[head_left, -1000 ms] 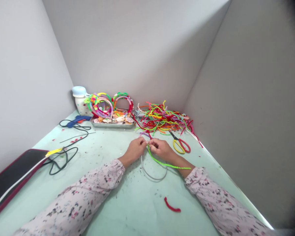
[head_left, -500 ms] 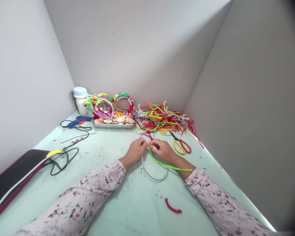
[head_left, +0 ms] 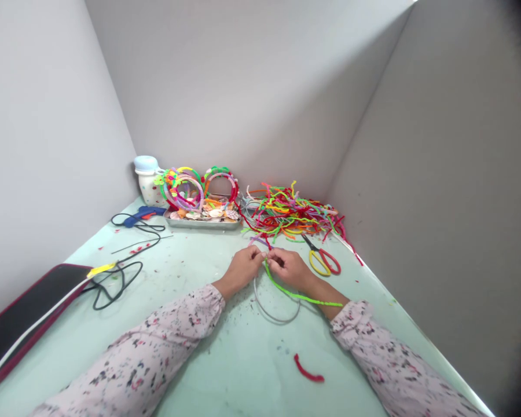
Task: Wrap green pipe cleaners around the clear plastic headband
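At the middle of the table my left hand (head_left: 246, 267) and my right hand (head_left: 287, 267) meet with fingertips pinched together. Between them is a thin grey headband hoop (head_left: 279, 322), its bare loop curving down toward me; my left fingers close on it. A bright green pipe cleaner (head_left: 301, 296) starts at my right fingertips and trails across my right wrist. Purple and red pipe cleaner (head_left: 268, 240) shows just beyond my fingers. The exact spot where green meets hoop is hidden by my fingertips.
Scissors (head_left: 323, 262) lie right of my hands, before a heap of pipe cleaners (head_left: 286, 211). Wrapped headbands (head_left: 182, 191) stand by a tray (head_left: 204, 225) of shells. A blue glue gun (head_left: 144, 215), cords, a lidded cup (head_left: 150, 182), a black pad (head_left: 35, 313) and a red scrap (head_left: 307, 369) lie around.
The whole view has shifted slightly, with everything appearing a little farther right and lower. Both hands keep nearly the same pinch on the hoop and green pipe cleaner.
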{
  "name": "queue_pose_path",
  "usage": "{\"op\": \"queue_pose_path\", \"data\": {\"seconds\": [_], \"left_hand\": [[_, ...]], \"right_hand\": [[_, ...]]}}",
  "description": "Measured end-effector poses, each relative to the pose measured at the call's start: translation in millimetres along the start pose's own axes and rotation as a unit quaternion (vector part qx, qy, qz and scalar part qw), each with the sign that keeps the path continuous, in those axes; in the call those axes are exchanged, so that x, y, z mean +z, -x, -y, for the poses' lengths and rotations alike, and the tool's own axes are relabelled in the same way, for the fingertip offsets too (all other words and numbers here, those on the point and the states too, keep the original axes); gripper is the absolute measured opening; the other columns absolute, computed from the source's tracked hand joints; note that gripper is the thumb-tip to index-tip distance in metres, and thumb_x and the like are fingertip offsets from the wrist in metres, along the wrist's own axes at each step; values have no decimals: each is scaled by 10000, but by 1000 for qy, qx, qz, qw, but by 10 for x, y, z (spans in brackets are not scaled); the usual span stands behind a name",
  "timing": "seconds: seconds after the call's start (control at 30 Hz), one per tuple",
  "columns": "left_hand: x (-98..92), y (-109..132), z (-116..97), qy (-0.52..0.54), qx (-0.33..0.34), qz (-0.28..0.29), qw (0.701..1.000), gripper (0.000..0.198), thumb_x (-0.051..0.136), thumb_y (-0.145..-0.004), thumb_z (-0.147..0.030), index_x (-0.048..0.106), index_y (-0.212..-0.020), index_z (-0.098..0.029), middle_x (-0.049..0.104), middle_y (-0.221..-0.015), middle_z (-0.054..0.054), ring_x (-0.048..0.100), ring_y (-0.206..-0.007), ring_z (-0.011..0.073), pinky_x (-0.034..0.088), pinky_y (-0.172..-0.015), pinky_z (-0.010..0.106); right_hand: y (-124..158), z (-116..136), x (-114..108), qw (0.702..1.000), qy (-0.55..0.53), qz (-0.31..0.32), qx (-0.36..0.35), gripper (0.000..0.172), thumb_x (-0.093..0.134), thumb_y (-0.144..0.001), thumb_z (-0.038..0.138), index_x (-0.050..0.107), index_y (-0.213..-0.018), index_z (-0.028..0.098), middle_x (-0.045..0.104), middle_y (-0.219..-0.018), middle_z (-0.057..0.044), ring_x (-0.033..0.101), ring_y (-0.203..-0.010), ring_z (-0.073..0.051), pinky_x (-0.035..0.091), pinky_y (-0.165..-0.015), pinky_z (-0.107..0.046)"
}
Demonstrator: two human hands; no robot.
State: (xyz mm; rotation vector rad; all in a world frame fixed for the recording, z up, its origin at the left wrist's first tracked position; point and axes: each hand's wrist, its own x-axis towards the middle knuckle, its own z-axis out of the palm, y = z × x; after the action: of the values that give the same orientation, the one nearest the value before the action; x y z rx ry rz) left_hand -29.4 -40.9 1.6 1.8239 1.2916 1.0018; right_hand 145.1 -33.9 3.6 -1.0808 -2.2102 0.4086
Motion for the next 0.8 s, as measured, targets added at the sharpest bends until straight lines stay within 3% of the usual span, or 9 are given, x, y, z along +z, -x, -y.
{"op": "queue_pose_path", "data": {"seconds": [0.8], "left_hand": [[-5,-2,-12,4,-10,5,1000,268,434,-835,-385,499,-680,-177,502,-494,-45,468,-514,112,340,-550,228]], "right_hand": [[17,4,5,1000,9,-1,-9,103,495,-816,215,594,-809,188,607,-704,-2,513,-627,-129,371,-599,-229]]}}
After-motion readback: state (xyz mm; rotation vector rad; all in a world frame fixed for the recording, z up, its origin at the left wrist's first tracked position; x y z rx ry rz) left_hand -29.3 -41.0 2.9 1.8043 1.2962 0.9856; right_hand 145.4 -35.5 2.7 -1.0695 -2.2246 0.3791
